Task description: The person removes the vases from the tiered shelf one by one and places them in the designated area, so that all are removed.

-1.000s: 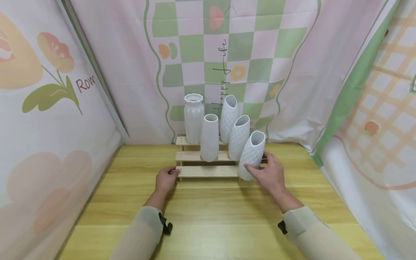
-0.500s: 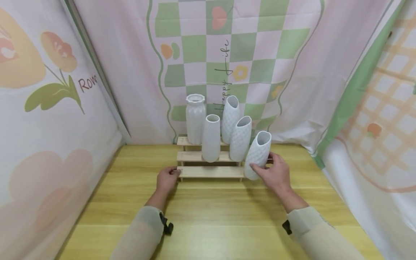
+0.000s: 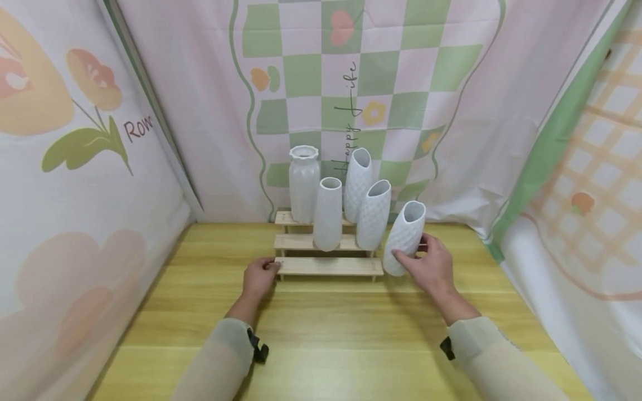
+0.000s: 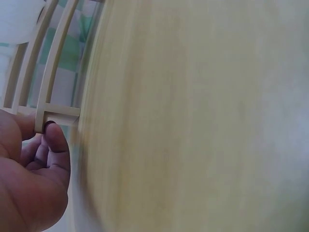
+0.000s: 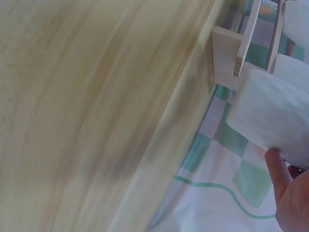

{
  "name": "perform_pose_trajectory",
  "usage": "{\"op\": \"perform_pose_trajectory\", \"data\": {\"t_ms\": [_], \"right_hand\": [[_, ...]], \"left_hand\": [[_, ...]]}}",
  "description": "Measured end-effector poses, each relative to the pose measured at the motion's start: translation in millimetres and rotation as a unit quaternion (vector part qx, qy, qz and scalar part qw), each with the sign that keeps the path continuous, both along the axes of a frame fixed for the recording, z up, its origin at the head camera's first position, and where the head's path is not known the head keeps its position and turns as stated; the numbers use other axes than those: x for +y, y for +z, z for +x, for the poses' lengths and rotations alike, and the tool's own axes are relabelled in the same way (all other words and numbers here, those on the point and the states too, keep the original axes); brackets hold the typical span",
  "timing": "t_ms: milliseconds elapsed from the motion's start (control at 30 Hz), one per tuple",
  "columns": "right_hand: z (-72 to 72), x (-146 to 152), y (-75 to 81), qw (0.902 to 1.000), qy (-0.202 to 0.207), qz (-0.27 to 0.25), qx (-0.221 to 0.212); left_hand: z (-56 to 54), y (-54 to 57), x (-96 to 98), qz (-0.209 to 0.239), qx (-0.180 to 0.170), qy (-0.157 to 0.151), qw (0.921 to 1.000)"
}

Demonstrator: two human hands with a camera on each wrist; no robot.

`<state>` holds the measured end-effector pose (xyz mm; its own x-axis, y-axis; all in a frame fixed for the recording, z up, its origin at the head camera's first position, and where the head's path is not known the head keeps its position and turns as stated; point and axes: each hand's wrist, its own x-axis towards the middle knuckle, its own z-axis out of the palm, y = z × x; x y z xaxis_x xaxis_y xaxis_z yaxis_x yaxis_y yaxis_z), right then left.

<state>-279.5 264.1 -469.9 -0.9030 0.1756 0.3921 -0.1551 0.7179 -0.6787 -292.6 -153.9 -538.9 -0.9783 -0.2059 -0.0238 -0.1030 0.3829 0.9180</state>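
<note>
My right hand (image 3: 432, 268) holds a white vase with a quilted surface and slanted mouth (image 3: 403, 240), its thumb on the near side. The vase tilts rightward just off the right end of a three-tier wooden stand (image 3: 328, 266). In the right wrist view the vase's base (image 5: 265, 104) is near the stand's end (image 5: 246, 41). My left hand (image 3: 257, 277) pinches the left end of the lowest tier between thumb and finger, as the left wrist view shows around the board's tip (image 4: 40, 123). Nothing stands on that lowest tier.
A ruffled-rim vase (image 3: 304, 189) and a slant-mouthed vase (image 3: 358, 189) stand on the top tier. On the middle tier are a smooth tapered vase (image 3: 328, 217) and another slant-mouthed one (image 3: 373, 220). Printed curtains (image 3: 401, 72) hang behind and beside the wooden table (image 3: 321, 334).
My right hand has carried the vase rightward, from overlapping the lowest tier's right end to beside it, uncovering that end. The left hand keeps its pinch; the view has shifted slightly.
</note>
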Motion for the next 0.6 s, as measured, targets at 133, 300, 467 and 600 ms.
{"op": "perform_pose_trajectory", "data": {"t_ms": [133,300,467,600], "right_hand": [[-4.4,3,0.2,1.0,-0.008,0.005,-0.001],[-7.7,7,0.6,0.9998,-0.014,0.007,-0.007],[-11.6,10,-1.5,0.9996,-0.022,0.008,-0.013],[-15.4,13,-5.4,0.9994,-0.026,0.01,-0.019]], "left_hand": [[-0.5,0.5,-0.6,-0.004,0.001,0.001,1.0],[-1.9,-2.1,-0.6,-0.003,0.002,0.0,1.0],[-2.0,-4.1,-0.5,-0.002,0.01,-0.004,0.9999],[-1.9,-4.9,-0.4,-0.006,0.012,-0.001,0.9999]]}}
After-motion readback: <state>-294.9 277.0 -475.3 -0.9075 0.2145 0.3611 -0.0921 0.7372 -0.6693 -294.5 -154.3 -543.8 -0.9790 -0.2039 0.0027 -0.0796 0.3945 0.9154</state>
